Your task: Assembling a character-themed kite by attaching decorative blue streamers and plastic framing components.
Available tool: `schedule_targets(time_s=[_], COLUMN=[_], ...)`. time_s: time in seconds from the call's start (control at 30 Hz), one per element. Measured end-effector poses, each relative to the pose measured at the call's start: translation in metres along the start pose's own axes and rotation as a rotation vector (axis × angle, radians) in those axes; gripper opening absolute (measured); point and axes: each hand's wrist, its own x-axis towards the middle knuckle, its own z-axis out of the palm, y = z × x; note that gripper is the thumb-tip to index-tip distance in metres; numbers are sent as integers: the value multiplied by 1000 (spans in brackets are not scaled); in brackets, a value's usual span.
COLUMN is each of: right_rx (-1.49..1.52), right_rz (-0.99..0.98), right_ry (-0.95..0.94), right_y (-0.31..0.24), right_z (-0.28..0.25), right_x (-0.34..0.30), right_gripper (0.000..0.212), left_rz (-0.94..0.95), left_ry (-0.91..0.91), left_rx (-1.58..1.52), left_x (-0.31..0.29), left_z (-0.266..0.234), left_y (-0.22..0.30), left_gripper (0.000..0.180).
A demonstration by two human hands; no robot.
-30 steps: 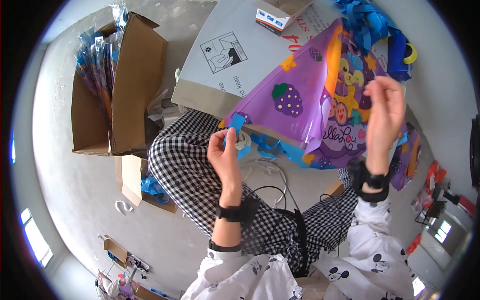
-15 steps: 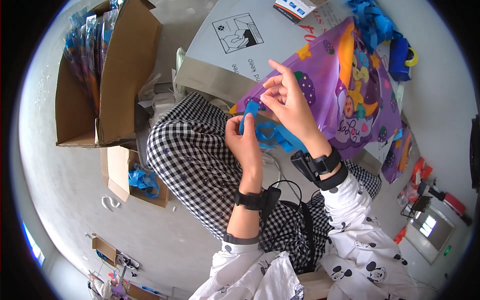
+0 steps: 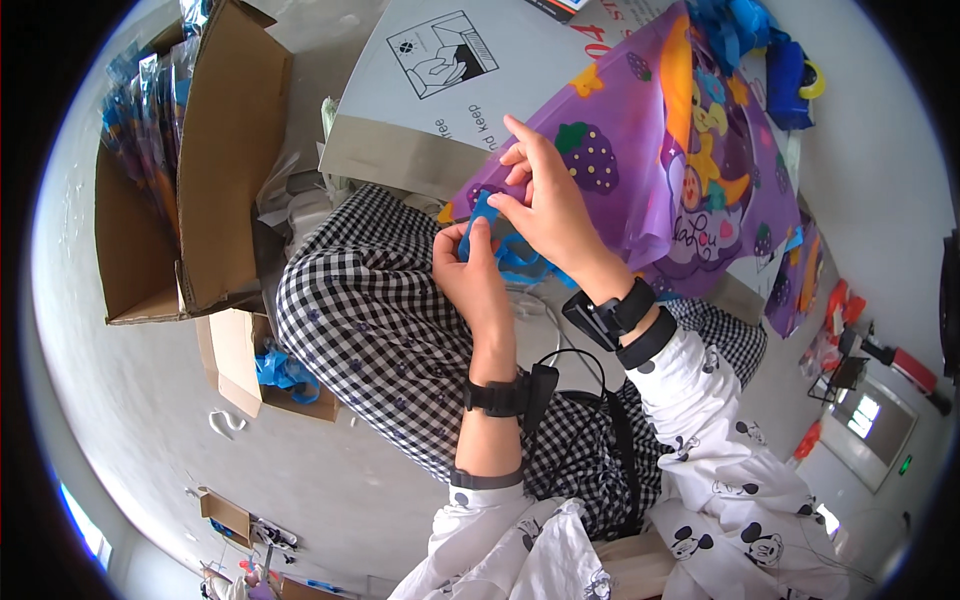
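My left hand (image 3: 475,275) is closed, its thumb and fingers pinching a blue ribbon (image 3: 484,207) whose folded end sticks up above the thumb. My right hand (image 3: 555,210) is just to the right. Its thumb tip meets the ribbon's upper edge, while the index finger stretches out and the other fingers are loosely bent, apart from the thumb. More of the blue ribbon trails in loops behind the wrists. Beyond the hands, a purple plastic sheet (image 3: 640,210) printed with fruit and cartoon figures lies over a grey printed board (image 3: 375,140).
At the left stands an open cardboard box (image 3: 235,150) with wrapped packs (image 3: 150,140). A smaller carton (image 3: 235,360) below it holds blue ribbon. At the far right lie a blue ribbon bundle (image 3: 735,30) and a blue object with a yellow ring (image 3: 790,85).
Both hands have shifted slightly left in view as the view itself moved. My right thumb has come down onto the ribbon end, where before it was apart from it.
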Motion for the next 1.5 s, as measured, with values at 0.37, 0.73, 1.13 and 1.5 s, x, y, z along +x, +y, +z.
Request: schedule_targets(time_s=[0.37,0.73,1.13,1.5], right_rx=[-13,213,92,42], right_rz=[-11,54,1,-6], right_ry=[47,99,89,105], right_y=[-1,9,8,7], right_z=[5,1,1,3], right_x=[-1,2,0,0], right_gripper=[84,76,83,86], left_rz=[18,40,28,25], left_ry=[14,36,35,24], left_rx=[54,27,27,59], left_x=[6,8,8,7], left_z=[0,4,4,3], left_y=[3,4,7,8], left_gripper=[17,22,19,17])
